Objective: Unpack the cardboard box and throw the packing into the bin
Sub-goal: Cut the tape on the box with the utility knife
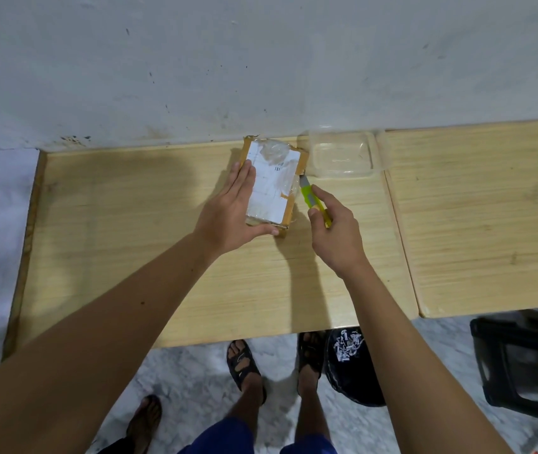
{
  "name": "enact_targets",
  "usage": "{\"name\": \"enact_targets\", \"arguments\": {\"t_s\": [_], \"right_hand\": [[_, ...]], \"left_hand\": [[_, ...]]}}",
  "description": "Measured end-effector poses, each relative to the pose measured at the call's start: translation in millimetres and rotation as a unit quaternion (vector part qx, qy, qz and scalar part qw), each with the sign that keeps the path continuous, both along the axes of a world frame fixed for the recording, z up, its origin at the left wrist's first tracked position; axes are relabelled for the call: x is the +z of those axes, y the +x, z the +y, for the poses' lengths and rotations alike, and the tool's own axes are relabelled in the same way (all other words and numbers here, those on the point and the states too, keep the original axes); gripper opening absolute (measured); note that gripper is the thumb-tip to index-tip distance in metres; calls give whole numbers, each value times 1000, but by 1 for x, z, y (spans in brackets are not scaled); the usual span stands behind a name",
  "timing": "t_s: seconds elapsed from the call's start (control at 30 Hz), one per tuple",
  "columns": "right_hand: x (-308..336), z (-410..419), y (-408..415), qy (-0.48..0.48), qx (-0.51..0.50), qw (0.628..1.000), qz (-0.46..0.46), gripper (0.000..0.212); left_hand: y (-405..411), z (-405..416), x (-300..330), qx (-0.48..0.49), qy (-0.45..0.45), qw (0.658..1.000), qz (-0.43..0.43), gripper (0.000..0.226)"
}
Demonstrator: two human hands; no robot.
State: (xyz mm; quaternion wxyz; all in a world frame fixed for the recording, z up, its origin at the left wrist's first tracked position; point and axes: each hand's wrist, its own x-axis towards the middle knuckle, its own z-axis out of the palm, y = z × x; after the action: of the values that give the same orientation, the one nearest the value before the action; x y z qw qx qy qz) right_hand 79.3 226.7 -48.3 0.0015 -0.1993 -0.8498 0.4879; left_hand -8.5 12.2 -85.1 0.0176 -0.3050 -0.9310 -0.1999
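Right hand is wrapped around a green box cutter, blade tip right at the box's right edge. Left hand lies flat and open on the taped cardboard box, pinning it to the tabletop near the wall. Clear plastic tub sits just beside it. Black bin is on the floor under the table edge.

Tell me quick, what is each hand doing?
Left hand: open, flat on the taped brown cardboard box.
Right hand: closed around the lime-green utility knife.
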Motion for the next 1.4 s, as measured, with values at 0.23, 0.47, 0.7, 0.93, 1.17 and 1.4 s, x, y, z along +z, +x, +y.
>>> {"name": "enact_targets", "arguments": {"t_s": [0.23, 0.47, 0.7, 0.93, 1.17, 1.4], "right_hand": [[6, -8, 13, 23, 58, 998, -18, 45], [0, -17, 41, -19, 12, 1000, -21, 42], [6, -3, 43, -49, -12, 998, -33, 41], [11, 17, 52, -66, -58, 996, -27, 41], [7, 25, 61, -74, -69, 994, -33, 41], [1, 15, 74, -81, -58, 994, -36, 42]], "left_hand": [[0, 4, -6, 13, 9, 1000, 25, 127], [-1, 7, 0, 25, -25, 999, -9, 133], [12, 22, 30, 104, -61, 984, -132, 140], [39, 62, 57, 169, -32, 958, -229, 128], [-18, -1, 65, -137, -168, 973, -83, 120], [-38, -5, 39, -199, -155, 967, 40, 98]]}}
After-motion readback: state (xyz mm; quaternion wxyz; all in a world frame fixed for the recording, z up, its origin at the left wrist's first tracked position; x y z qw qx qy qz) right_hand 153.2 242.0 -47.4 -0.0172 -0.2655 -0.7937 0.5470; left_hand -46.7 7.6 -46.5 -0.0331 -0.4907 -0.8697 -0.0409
